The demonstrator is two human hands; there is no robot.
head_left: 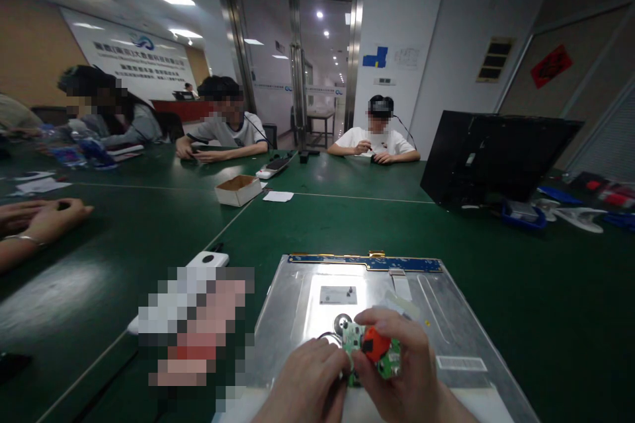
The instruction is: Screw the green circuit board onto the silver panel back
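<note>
A small green circuit board [353,337] with an orange-red part [376,344] on it is held above a metal display panel [292,317]. My right hand [409,357] grips the board and the orange-red part between thumb and fingers. My left hand [315,373] has its fingers closed at the board's left edge, near a dark wire. Beneath the hands lies the silver panel, with a blue circuit strip [337,261] along its far edge. A round dark piece [342,324] rests on the panel just behind the board.
Left of the panel lies a white device [208,260] beside a blurred reddish item [225,310]. Farther off are an open box [239,192] and a black monitor [496,158]. Several people sit around the green table [377,225]; another person's hands [54,218] are at left.
</note>
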